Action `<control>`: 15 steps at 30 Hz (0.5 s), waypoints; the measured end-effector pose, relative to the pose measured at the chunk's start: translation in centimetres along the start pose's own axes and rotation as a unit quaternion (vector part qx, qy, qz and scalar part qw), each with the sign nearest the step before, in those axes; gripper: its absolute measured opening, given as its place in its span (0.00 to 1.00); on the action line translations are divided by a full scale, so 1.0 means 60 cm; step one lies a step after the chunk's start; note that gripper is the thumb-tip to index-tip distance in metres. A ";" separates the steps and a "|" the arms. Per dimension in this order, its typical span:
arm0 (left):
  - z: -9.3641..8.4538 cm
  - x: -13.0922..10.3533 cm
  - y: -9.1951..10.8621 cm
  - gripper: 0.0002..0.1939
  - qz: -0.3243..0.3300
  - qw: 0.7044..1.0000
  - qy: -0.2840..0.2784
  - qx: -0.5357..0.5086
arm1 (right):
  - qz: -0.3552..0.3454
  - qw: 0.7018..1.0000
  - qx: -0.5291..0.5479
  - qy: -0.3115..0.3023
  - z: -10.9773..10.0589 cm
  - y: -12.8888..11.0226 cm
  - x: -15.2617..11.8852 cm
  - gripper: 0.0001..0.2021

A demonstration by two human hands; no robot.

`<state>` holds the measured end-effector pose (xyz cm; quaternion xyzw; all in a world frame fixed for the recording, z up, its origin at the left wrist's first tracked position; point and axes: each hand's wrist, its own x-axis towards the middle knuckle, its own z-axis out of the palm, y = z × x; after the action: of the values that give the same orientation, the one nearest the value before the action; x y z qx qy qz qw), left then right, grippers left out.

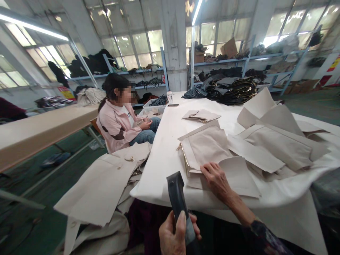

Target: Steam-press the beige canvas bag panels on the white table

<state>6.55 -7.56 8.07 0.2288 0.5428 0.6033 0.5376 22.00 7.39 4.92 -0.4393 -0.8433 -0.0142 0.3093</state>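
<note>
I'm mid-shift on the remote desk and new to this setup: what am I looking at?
There's no machine here, just a person's two bare hands, seen by one camera worn on their head, looking forward and down. The left hand grips a dark handheld tool. The right hand rests at the edge of a beige cloth piece. On the white table lie more beige pieces and, farther back, a dark pile. Another person sits beyond, on the left.
</note>
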 end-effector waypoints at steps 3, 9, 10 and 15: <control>-0.002 -0.009 0.000 0.24 0.000 1.000 -0.010 -0.010 | -0.046 0.995 -0.090 -0.018 0.003 -0.023 -0.019 0.17; 0.017 -0.022 -0.017 0.25 -0.013 0.998 -0.058 -0.012 | -0.056 0.998 -0.025 0.030 0.021 -0.026 -0.064 0.24; 0.022 -0.024 -0.020 0.25 -0.019 0.998 -0.067 -0.010 | -0.056 0.998 -0.007 0.035 0.022 -0.023 -0.069 0.25; 0.053 -0.018 -0.026 0.26 -0.020 0.996 -0.086 0.002 | -0.050 0.995 0.059 0.059 0.023 -0.014 -0.079 0.28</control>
<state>10.26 -7.48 7.96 0.2697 0.5003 0.5695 0.5939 22.72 3.80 1.48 -0.3759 -0.8438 -0.0055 0.3831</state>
